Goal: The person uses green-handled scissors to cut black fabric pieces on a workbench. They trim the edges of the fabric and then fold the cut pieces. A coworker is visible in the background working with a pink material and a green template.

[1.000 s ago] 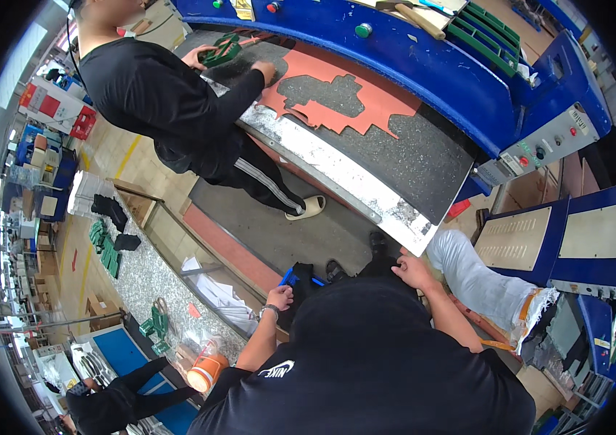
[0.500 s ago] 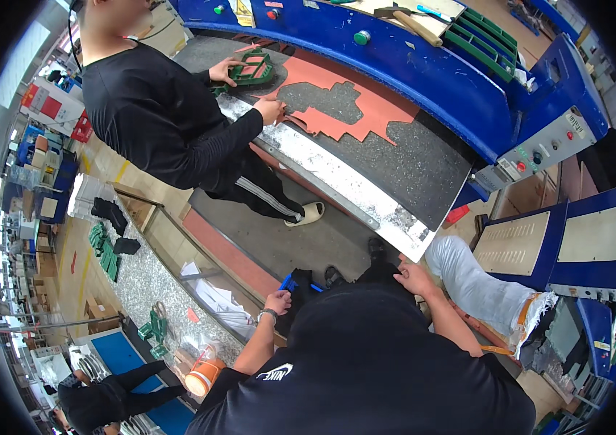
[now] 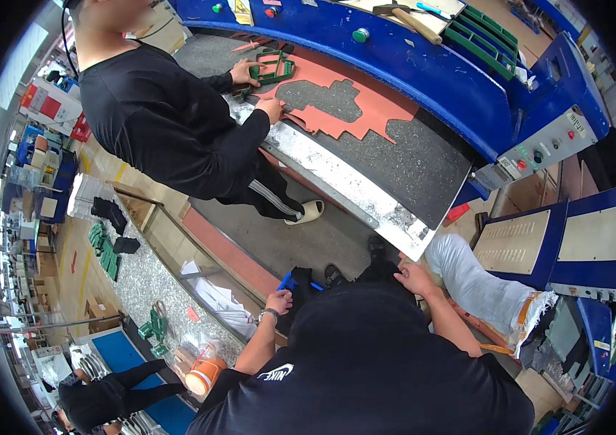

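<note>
My left hand [image 3: 278, 301], with a watch at the wrist, rests loosely by my dark-clothed leg, close to a blue edge [image 3: 288, 280] of something I cannot make out. It appears to hold nothing. On the other side my right hand [image 3: 412, 278] lies relaxed at my right leg, fingers loosely apart, near the corner of the white-edged work table [image 3: 402, 230]. Across that table, a co-worker's hand [image 3: 244, 71] grips a green frame-shaped cutting die [image 3: 277, 68] over a salmon-coloured sheet [image 3: 320, 71] with cut-out gaps. The co-worker's other hand [image 3: 272, 109] touches the sheet's near edge.
A blue machine beam [image 3: 424, 80] spans the table's far side, bearing a hammer [image 3: 415, 24] and green dies [image 3: 480, 45]. Right of me stands a white-wrapped bundle [image 3: 467, 279]. At left, a speckled bench [image 3: 145, 279] holds gloves and an orange-and-white container [image 3: 205, 375].
The co-worker has shifted the green die to the right across the salmon sheet and leaned the same way. My hands stay almost where they were.
</note>
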Available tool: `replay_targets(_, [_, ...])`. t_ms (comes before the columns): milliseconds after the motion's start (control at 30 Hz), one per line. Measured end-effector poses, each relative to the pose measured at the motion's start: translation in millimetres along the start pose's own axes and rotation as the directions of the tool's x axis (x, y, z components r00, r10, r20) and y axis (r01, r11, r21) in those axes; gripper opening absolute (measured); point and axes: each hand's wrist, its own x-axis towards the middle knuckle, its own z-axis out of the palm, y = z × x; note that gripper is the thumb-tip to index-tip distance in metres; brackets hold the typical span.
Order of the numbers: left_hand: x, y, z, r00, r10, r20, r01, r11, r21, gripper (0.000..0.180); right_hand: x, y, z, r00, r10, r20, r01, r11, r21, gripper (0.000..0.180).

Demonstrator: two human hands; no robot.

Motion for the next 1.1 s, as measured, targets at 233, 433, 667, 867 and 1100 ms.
replay_targets(233, [-1,-1,0,1.000,-0.010,0.007,0.010,1.000,-0.007,0.035,-1,-2,0,1.000,0.002,-0.014,-0.002,1.000,-0.004,0.032])
replay_targets(433, [0,-2,-1,1.000,-0.013,0.009,0.014,1.000,-0.026,0.034,-1,-5,-1,1.000,-0.010,-0.028,0.010,1.000,0.007,0.031])
replay_targets(667, [2,-3,-2,1.000,-0.008,0.003,0.008,1.000,-0.015,0.033,0,-6,-1,1.000,-0.014,-0.023,0.014,1.000,0.009,0.031])
replay_targets(867, [2,-1,-2,1.000,-0.010,-0.008,0.010,1.000,-0.010,0.034,-2,-8,-1,1.000,0.009,-0.029,-0.009,1.000,0.024,0.031])
replay_targets(1100, [0,3,-2,1.000,0.004,-0.004,-0.004,1.000,0.000,0.033,3,21,11,0.980,-0.047,-0.191,0.079,0.984,0.160,0.029])
